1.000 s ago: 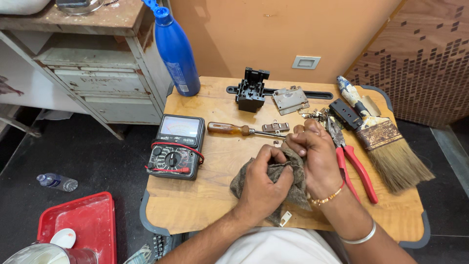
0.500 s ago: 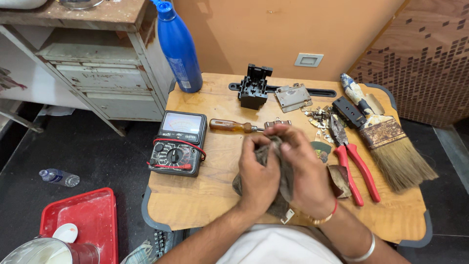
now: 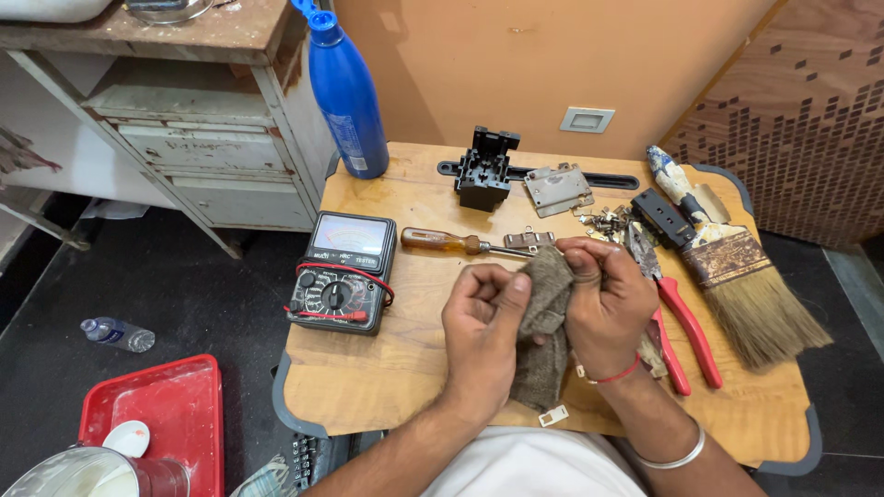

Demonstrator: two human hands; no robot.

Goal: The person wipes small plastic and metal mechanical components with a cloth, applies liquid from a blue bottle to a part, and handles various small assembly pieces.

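Hands meet over the near middle of the wooden bench (image 3: 387, 387): the left hand (image 3: 483, 322) and right hand (image 3: 608, 299) both close their grip on a rough grey-brown cloth (image 3: 543, 331), which hangs between them. Left of them sits a black multimeter (image 3: 343, 271); just right lie red-handled pliers (image 3: 677, 317) and a wide bristle paintbrush (image 3: 737, 267).

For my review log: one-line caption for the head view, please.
Both hands, left hand and right hand, grip a brown rag over a wooden table beside a multimeter.
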